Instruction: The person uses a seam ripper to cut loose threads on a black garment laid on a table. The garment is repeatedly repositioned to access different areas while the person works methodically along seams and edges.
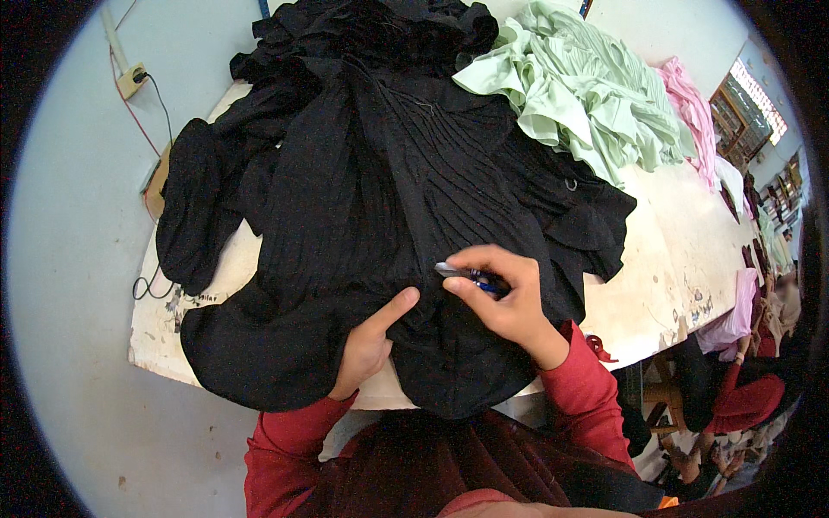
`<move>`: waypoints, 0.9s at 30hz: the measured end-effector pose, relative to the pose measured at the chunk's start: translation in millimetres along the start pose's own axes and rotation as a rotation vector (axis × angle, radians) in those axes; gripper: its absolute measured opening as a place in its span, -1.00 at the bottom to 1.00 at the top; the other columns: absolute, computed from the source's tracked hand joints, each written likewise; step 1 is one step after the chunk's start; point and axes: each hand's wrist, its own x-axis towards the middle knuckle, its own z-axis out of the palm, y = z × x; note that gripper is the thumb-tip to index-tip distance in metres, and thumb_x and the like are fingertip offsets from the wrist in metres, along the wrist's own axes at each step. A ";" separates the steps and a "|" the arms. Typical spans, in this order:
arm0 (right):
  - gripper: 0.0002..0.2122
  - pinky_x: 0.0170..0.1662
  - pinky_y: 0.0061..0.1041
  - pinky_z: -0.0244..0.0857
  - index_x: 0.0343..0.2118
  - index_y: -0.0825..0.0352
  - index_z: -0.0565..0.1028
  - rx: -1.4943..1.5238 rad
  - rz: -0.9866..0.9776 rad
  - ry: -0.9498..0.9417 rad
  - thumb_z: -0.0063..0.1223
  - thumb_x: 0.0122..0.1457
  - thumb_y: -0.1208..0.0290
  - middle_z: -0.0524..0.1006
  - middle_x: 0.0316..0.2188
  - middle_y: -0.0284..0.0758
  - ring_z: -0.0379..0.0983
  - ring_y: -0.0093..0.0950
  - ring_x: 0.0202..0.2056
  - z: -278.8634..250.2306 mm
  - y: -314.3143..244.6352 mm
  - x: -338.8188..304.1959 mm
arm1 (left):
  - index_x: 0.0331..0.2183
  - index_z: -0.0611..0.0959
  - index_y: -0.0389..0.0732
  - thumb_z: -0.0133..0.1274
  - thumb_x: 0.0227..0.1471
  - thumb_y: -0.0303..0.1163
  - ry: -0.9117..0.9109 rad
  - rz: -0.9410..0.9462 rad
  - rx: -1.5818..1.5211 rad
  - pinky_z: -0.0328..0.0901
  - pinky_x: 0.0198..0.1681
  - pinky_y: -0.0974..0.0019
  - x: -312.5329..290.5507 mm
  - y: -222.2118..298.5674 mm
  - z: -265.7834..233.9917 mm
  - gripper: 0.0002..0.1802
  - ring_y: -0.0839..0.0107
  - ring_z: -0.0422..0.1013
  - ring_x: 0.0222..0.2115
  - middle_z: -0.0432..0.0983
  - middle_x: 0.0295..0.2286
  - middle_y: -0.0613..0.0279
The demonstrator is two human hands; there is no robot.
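A large black pleated garment [371, 198] lies heaped across the table before me. My left hand [367, 350] is at its near edge, one digit stretched over the cloth and the other fingers partly hidden beneath a fold, with the cloth gripped between. In my right hand [505, 289] are small thread snips [490, 285], blue at the handle, with a pale metal tip by the thumb and forefinger. The tip is just above the black cloth, to the right of my left hand. How far the blades are apart is too small to tell.
Pale green cloth [596, 86] and pink cloth [691, 99] are piled at the far right of the worn white table [673, 233]. Black loop handles [148, 287] stick out at the left edge. A small red object [598, 348] lies near my right sleeve. Another person [743, 397] sits at right.
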 end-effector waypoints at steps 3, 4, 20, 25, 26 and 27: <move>-0.80 -0.30 -0.67 0.27 -0.31 0.35 0.52 0.315 0.235 -0.063 0.23 0.01 0.44 0.52 -0.41 -0.40 0.43 -0.66 -0.40 -4.4 -9.3 -0.1 | -0.05 0.51 -0.31 0.01 0.11 -0.41 0.064 0.171 0.553 0.21 0.06 0.32 -7.2 3.6 -9.3 -0.65 0.34 0.40 -0.09 0.48 -0.10 0.15; -0.80 -0.28 -0.66 0.25 -0.30 0.36 0.50 0.406 0.289 -0.101 0.23 0.01 0.45 0.49 -0.41 -0.42 0.39 -0.68 -0.38 -6.2 -11.1 -0.3 | -0.05 0.52 -0.30 0.01 0.12 -0.41 0.069 0.301 0.912 0.21 0.06 0.33 -11.2 -2.2 -26.4 -0.65 0.34 0.40 -0.10 0.48 -0.11 0.16; -0.80 -0.17 -0.64 0.24 -0.29 0.37 0.46 0.453 0.317 -0.075 0.23 0.02 0.53 0.50 -0.31 -0.39 0.40 -0.65 -0.28 16.0 -2.9 -5.9 | -0.03 0.46 -0.29 0.18 -0.02 -0.31 0.340 0.357 0.921 0.17 0.08 0.27 -22.6 14.4 9.8 -0.48 0.24 0.34 -0.07 0.41 -0.04 0.09; -0.72 -0.24 -0.59 0.32 -0.25 0.35 0.50 0.075 0.136 -0.076 0.27 -0.04 0.42 0.54 -0.38 -0.36 0.47 -0.60 -0.32 1.1 -6.6 1.0 | 0.00 0.43 -0.31 0.06 0.06 -0.38 0.148 0.499 1.474 0.16 0.11 0.24 -17.9 -16.3 -52.8 -0.54 0.22 0.34 -0.05 0.40 -0.04 0.08; -0.72 -0.26 -0.60 0.33 -0.25 0.34 0.51 0.059 0.117 -0.079 0.28 -0.05 0.41 0.55 -0.39 -0.35 0.48 -0.59 -0.34 3.1 -6.0 1.3 | 0.00 0.43 -0.32 0.05 0.07 -0.37 0.086 0.425 1.262 0.17 0.10 0.25 -16.7 -15.8 -50.0 -0.55 0.24 0.34 -0.05 0.40 -0.04 0.08; -0.71 -0.29 -0.61 0.33 -0.25 0.33 0.51 0.038 0.100 -0.078 0.28 -0.06 0.40 0.55 -0.40 -0.34 0.49 -0.58 -0.36 4.3 -6.4 1.4 | 0.00 0.43 -0.33 0.04 0.08 -0.36 0.036 0.351 1.047 0.18 0.08 0.26 -14.8 -10.1 -40.7 -0.55 0.25 0.35 -0.06 0.41 -0.05 0.08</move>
